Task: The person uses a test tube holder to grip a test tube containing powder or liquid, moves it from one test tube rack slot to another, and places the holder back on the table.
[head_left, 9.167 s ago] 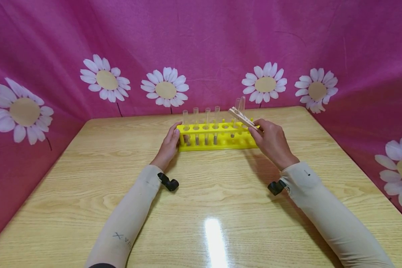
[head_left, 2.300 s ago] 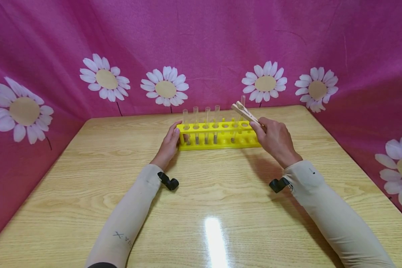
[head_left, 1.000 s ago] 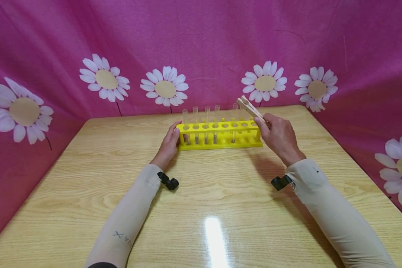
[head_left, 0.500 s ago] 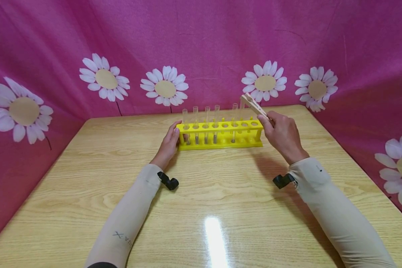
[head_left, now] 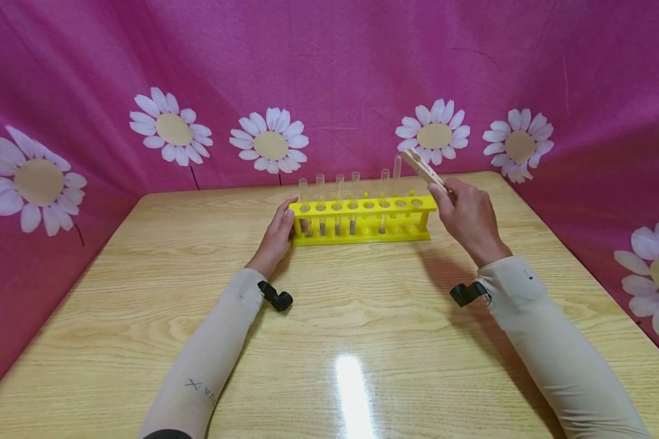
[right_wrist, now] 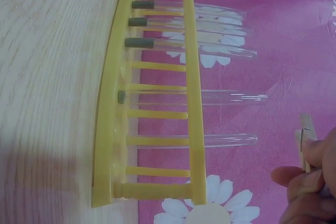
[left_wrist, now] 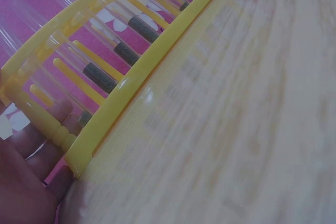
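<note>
My left hand (head_left: 277, 235) grips the left end of a yellow test tube rack (head_left: 362, 241); in the left wrist view its fingers (left_wrist: 39, 163) reach around the end post. My right hand (head_left: 469, 219) holds a wooden test tube clamp (head_left: 424, 167) above the rack's right end. Nothing sits in the clamp's tip, which is apart from the tubes. Nearest it stands an inverted test tube (right_wrist: 231, 139), on a peg at the rack's back. Left of that, an upright test tube (head_left: 385, 183) with a little dark material at its bottom stands in a hole.
Several glass tubes with dark grey material (right_wrist: 140, 42) stand at the rack's left. The rack rests on a wood-grain table (head_left: 329, 305). A pink curtain (head_left: 340, 73) with white daisies hangs behind and at both sides. Both sleeves carry a black wrist camera (head_left: 467, 294).
The clamp held a tube above its hole, then lowered it in and let go. My right hand has since lifted the clamp up and right. My left hand has stayed on the rack.
</note>
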Action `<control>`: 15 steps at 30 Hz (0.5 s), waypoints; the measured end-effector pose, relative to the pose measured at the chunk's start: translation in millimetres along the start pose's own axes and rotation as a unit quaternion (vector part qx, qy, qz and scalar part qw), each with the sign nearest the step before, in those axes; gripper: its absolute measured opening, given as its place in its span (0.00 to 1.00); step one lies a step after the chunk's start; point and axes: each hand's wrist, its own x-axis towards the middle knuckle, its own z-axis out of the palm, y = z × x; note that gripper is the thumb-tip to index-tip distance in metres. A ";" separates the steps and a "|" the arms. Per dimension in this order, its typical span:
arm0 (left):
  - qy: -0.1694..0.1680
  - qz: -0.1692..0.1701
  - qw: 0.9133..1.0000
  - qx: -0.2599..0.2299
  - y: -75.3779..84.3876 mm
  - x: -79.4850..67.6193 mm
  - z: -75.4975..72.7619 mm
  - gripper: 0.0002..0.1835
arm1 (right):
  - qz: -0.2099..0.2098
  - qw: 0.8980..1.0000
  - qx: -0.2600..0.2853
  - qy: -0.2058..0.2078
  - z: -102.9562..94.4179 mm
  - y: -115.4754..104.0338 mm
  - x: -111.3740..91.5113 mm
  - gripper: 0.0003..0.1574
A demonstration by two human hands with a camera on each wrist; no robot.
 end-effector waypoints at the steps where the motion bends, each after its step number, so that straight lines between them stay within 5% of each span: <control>1: 0.000 0.000 1.000 -0.002 -0.2 0.1 0.0 0.26 | 0.002 1.000 0.000 0.000 -0.6 0.2 0.3 0.29; 11: 0.002 0.004 1.000 0.000 0.0 0.4 0.5 0.25 | 0.023 1.000 0.003 -0.001 -7.1 3.5 3.1 0.30; 15: 0.005 0.008 1.000 -0.005 -12.0 7.6 -1.7 0.25 | 0.027 1.000 0.003 -0.002 -9.0 4.4 3.6 0.30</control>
